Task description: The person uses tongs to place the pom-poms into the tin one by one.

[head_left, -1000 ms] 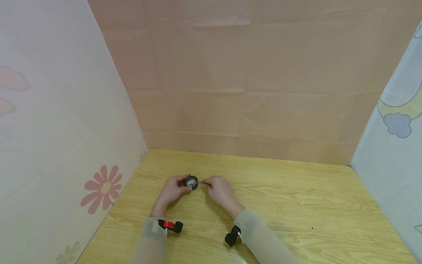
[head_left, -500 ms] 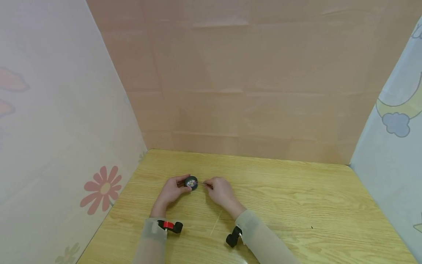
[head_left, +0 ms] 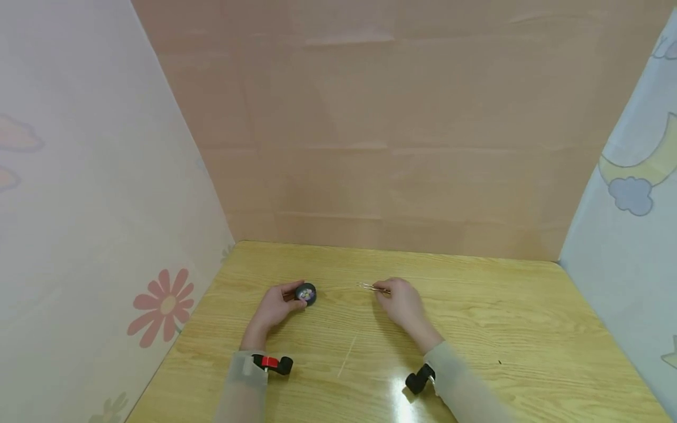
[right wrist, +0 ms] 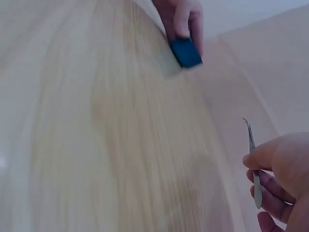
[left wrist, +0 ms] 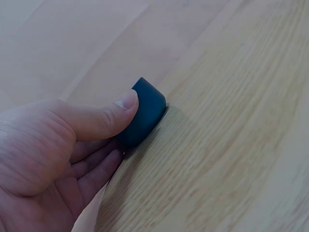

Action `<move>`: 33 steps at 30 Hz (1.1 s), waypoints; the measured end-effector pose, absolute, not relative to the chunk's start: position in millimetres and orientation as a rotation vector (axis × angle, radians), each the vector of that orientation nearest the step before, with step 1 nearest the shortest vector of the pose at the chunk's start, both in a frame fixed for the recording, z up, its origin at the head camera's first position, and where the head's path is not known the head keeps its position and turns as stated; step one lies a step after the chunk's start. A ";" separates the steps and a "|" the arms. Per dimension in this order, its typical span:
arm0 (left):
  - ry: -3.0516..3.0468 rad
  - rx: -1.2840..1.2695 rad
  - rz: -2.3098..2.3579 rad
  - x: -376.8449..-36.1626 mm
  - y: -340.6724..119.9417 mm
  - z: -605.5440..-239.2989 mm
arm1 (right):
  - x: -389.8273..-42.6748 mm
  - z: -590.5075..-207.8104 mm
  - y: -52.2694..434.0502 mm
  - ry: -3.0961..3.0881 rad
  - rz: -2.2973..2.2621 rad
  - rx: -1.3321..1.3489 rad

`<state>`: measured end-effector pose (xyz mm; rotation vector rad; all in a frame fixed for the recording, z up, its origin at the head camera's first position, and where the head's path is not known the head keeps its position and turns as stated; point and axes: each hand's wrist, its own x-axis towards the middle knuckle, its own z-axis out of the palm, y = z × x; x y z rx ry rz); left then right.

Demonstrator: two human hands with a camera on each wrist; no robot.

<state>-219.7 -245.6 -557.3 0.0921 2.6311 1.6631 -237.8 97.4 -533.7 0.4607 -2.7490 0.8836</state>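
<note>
My left hand (head_left: 271,306) grips a small dark round cup (head_left: 306,294) by its side, thumb toward me. Colourful bits show inside the cup in the head view. From the left wrist, its smooth blue-green outer wall (left wrist: 149,111) shows under the thumb, low over the tabletop. My right hand (head_left: 404,302) pinches slim metal tweezers (head_left: 373,288) between thumb and fingers, to the right of the cup and apart from it. The tweezers' points face left toward the cup. In the right wrist view the tweezers (right wrist: 257,188) end in fine bent tips.
Both hands are over a wood-grain table (head_left: 476,317). A tan sheet (head_left: 328,135) stands behind it, with pale printed sheets at the left (head_left: 106,176) and right (head_left: 629,247). A tiny dark speck (head_left: 499,362) lies at the right.
My right hand has drawn the tweezers away from the cup to the right, so their points now show. My left hand and the cup have stayed nearly still.
</note>
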 end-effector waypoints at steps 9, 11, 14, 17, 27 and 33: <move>2.649 0.093 1.633 -221.9 -253.2 -557.0 | -236.0 -529.5 170.4 -2.927 0.788 0.247; 2.648 0.084 1.633 -220.8 -254.5 -555.1 | -234.4 -531.0 176.0 -2.945 0.785 0.221; 2.651 0.086 1.633 -219.5 -255.5 -553.8 | -233.3 -534.3 181.7 -2.965 0.790 0.207; 2.646 0.101 1.632 -219.0 -256.5 -553.2 | -233.9 -536.7 186.2 -2.972 0.805 0.217; 2.593 0.230 1.581 -217.5 -269.8 -551.7 | -232.2 -538.1 194.9 -2.987 0.806 0.335; 2.751 0.378 1.375 -216.1 -287.2 -537.1 | -224.2 -537.6 213.5 -2.905 0.708 0.385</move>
